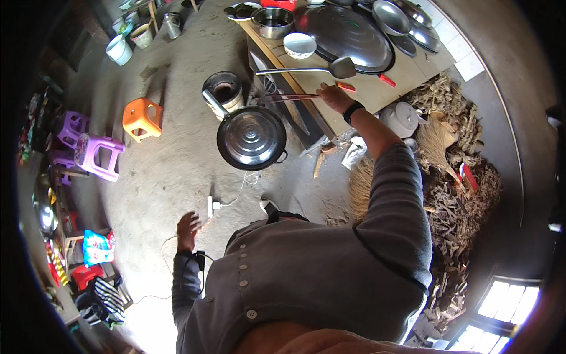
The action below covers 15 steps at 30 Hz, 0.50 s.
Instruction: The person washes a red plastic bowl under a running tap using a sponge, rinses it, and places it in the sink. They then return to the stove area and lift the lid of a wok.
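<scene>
My right hand [337, 98] reaches over the tiled stove counter [367, 95] and grips a pair of dark red chopsticks [294, 97], whose tips point left past the counter's edge. A metal spatula [342, 67] lies just beyond that hand, its handle jutting over the edge. Left of the counter, a wok [283, 157] with a shiny metal lid [251, 135] sits low near the floor; what supports it is hidden. My left hand [188, 231] hangs at my side, fingers loosely apart, holding nothing.
A small round stove [222, 88] stands behind the wok. A white power strip [210, 206] and cord lie on the floor. Orange [142, 118] and purple stools [101, 155] stand at left. The counter holds a bowl [300, 46], a pot [273, 23] and a large lid [345, 37]. Firewood [460, 221] lies right.
</scene>
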Tool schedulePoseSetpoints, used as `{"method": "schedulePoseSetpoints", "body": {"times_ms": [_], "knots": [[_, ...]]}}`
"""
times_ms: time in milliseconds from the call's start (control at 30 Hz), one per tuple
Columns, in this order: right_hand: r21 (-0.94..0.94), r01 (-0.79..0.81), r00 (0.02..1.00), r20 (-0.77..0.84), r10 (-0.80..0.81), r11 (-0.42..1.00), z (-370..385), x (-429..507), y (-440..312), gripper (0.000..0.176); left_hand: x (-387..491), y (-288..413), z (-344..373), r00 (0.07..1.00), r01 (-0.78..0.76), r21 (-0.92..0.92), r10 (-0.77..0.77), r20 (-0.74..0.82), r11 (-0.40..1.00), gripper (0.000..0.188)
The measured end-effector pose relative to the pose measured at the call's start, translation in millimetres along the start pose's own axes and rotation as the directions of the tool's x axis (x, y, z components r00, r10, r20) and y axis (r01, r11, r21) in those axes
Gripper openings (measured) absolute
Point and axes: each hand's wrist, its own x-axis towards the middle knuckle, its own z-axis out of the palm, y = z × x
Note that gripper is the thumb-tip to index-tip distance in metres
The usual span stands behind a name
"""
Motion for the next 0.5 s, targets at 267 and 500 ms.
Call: {"method": "schedulePoseSetpoints", "body": {"times_ms": [267, 500], "knots": [[0.187, -0.164, 0.974, -0.128, 0.189, 0.969, 74, 32, 54, 0.020, -56, -125, -123, 0.899, 0.155, -0.263, -0.247, -0.361, 0.952, 0.044], [0.299, -0.236, 0.945, -0.152, 0.291, 0.924, 101, 27, 96, 0.014, -88, -183, -138, 0.812, 0.203, -0.307, -0.335, -0.478, 0.930, 0.041]]}}
